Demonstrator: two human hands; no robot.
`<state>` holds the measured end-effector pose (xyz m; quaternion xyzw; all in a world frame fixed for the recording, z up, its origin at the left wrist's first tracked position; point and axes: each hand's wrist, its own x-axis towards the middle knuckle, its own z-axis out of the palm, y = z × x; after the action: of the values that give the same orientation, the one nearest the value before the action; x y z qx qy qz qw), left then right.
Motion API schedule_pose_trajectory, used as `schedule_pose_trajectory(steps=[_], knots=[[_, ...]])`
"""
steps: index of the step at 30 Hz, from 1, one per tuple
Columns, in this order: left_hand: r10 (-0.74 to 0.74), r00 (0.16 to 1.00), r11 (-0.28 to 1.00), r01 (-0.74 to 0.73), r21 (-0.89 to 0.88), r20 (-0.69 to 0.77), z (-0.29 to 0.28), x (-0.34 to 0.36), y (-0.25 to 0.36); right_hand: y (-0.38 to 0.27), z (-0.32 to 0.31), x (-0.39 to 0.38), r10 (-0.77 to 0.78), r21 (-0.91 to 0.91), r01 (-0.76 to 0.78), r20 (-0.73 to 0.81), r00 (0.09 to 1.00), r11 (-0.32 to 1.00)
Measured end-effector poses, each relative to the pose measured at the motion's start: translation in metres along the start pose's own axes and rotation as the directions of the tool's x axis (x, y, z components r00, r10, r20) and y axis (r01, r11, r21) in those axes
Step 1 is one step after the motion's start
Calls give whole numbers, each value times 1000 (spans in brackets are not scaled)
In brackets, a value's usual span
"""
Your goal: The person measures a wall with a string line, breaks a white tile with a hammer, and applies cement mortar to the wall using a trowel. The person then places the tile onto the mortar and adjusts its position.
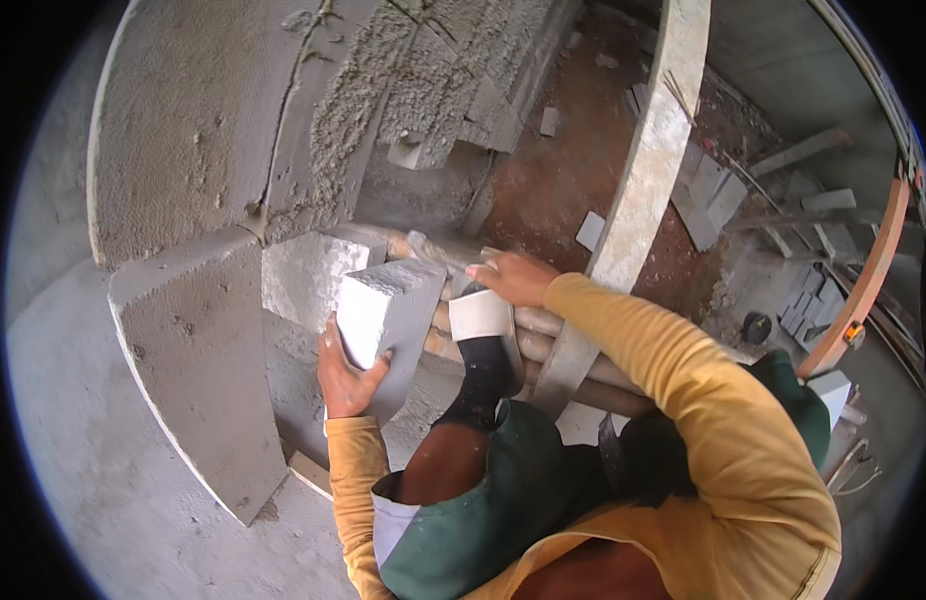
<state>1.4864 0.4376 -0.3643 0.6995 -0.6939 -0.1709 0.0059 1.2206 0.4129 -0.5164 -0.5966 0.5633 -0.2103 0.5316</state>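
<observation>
A light grey block (398, 310) with a bright white end is gripped by my left hand (355, 378) at its left side. Just right of it, my right hand (513, 278) is curled above my foot in a cream-and-black sandal (478, 318); what its fingers hold is unclear. Round wooden poles (538, 348) run beneath the foot. Behind the held block, another pale block (293, 280) sits beside a large cement-coated slab (188, 370), under a rough, stepped cement surface (203, 120).
A long pale beam (653, 150) slopes across my right side above a reddish dirt floor (573, 170) with scattered boards and pieces. Grey tiles or blocks (813, 305), a dark round container (756, 326) and an orange-painted upright (873, 270) are at the right.
</observation>
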Motion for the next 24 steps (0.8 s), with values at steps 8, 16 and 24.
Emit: schedule_pose_trajectory(steps=[8,16,24], knots=[[-156,987,982,159,101,-32,20,-29,31,-42,-71,7,129,78,-129,2,992,989],[13,983,949,45,311,-182,49,-49,52,-42,-34,0,-1,-28,3,77,997,1000],[17,977,950,51,309,-214,55,-51,53,-37,-22,4,55,57,-59,74,996,997]])
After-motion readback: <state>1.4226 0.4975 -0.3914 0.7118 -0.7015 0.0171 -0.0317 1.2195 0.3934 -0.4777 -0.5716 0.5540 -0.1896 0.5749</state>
